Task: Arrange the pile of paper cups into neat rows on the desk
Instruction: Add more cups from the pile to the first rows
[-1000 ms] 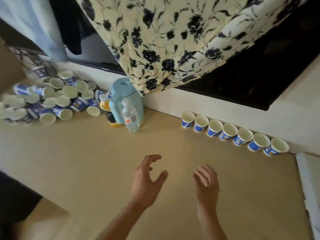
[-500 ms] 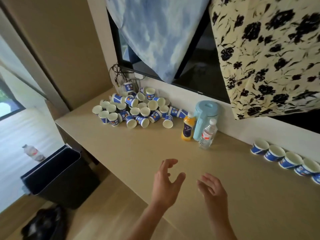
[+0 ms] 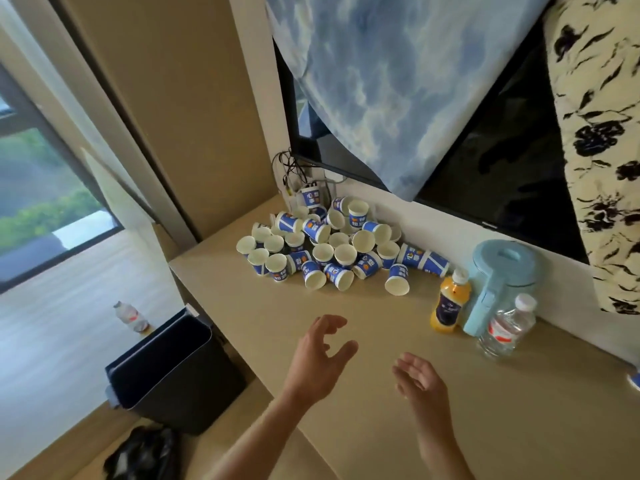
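Observation:
A jumbled pile of blue-and-white paper cups (image 3: 329,247) lies at the far left corner of the beige desk (image 3: 381,341), most cups on their sides, a few upright. My left hand (image 3: 320,358) hovers over the desk in front of the pile, fingers loosely spread and holding nothing. To its right, my right hand (image 3: 419,379) is also empty with relaxed, slightly curled fingers. Both hands are well short of the pile. One blue cup's edge (image 3: 635,381) shows at the right border.
An orange juice bottle (image 3: 450,303), a light blue jug (image 3: 498,282) and a clear water bottle (image 3: 505,327) stand right of the pile near the wall. A dark bin (image 3: 166,372) sits on the floor at the desk's left end. Cloths hang over a dark screen.
My view has swung left from the finished row of cups to the pile, which now sits mid-frame. Both hands stay empty and have moved left with the view.

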The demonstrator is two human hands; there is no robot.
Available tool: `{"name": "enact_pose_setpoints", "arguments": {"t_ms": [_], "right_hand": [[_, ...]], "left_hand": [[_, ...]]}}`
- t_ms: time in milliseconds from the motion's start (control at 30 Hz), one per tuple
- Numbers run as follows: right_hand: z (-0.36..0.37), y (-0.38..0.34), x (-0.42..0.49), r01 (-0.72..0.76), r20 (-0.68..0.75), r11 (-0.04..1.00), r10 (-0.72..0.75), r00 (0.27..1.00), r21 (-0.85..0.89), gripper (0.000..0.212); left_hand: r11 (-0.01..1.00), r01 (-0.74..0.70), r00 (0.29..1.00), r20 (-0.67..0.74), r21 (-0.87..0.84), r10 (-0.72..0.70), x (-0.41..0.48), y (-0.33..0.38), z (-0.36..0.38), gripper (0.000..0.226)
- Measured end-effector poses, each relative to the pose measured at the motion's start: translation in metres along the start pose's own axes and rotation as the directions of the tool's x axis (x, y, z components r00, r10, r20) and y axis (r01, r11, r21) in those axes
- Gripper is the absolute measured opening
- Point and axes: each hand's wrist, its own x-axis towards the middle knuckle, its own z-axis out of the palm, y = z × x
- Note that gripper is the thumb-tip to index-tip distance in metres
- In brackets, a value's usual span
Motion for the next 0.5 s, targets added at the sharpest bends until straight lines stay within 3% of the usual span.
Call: {"name": "enact_pose_setpoints", "arguments": {"t_ms": [167,267,500], "right_hand": [[0.048,-0.008,0.013,-0.008,0.085,1.000,0.009,0.996,-0.020,0.037],[0.075,-0.004,0.023,-0.011,0.123,0.995,0.023,0.992,-0.094,0.030],[0.171,-0.004,0.069,-0.010,0.088,0.952,0.038,0.995,-0.305,0.035]], "left_hand": [[0.993,0.109,0.992,-0.061,0.049,-0.106,0.051,-0.047,-0.052,0.033],[0.982,0.185,0.978,-0.101,0.032,-0.181,0.087,-0.080,-0.075,0.034],[0.936,0.351,0.917,-0.189,-0.035,-0.351,0.181,-0.173,-0.116,0.040]]}}
